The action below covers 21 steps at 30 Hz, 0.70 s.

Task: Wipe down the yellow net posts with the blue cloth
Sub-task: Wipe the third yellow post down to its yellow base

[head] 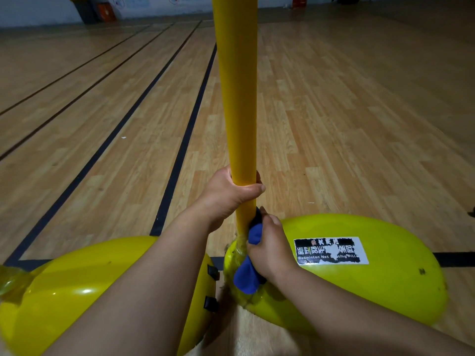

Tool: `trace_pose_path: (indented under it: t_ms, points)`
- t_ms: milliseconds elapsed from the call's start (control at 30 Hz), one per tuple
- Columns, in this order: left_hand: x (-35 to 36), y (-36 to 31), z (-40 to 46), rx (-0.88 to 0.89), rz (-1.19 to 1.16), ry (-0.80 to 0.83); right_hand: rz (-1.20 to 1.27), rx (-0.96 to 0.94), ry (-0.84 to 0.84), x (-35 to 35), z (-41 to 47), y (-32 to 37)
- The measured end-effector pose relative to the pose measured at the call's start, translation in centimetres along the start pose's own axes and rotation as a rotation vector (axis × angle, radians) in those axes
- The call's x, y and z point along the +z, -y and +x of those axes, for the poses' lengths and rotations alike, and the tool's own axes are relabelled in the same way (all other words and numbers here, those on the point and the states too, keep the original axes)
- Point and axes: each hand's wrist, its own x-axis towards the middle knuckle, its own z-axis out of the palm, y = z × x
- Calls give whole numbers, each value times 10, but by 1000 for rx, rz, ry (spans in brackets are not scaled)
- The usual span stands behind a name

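Note:
A yellow net post (237, 98) rises upright through the middle of the view from a rounded yellow base (380, 273) that carries a black and white sticker. My left hand (231, 194) grips the post low down, thumb wrapped across its front. Just below, my right hand (270, 242) holds a bunched blue cloth (248, 273) against the foot of the post where it meets the base. Part of the cloth is hidden behind my fingers.
A second rounded yellow base (77, 291) lies at the lower left, with tape at its left end. Wooden court floor with black lines (180, 150) stretches ahead. Orange and dark objects (102, 11) stand against the far wall.

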Motion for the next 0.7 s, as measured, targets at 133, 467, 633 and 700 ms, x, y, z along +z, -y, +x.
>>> trace_pose_path:
  t_ms: [133,467,633,700]
  points:
    - [-1,-3,0,2,-13,34,13,-39,-64,-4,0,12]
    - [-3,-4,-1,9,-18,62,-29,-45,-39,2,-12,5]
    - [-2,-4,-2,-1,-17,46,-66,68,68,0,-6,1]
    - [-2,-4,-3,-3,-15,42,-80,100,89,-1,-4,3]
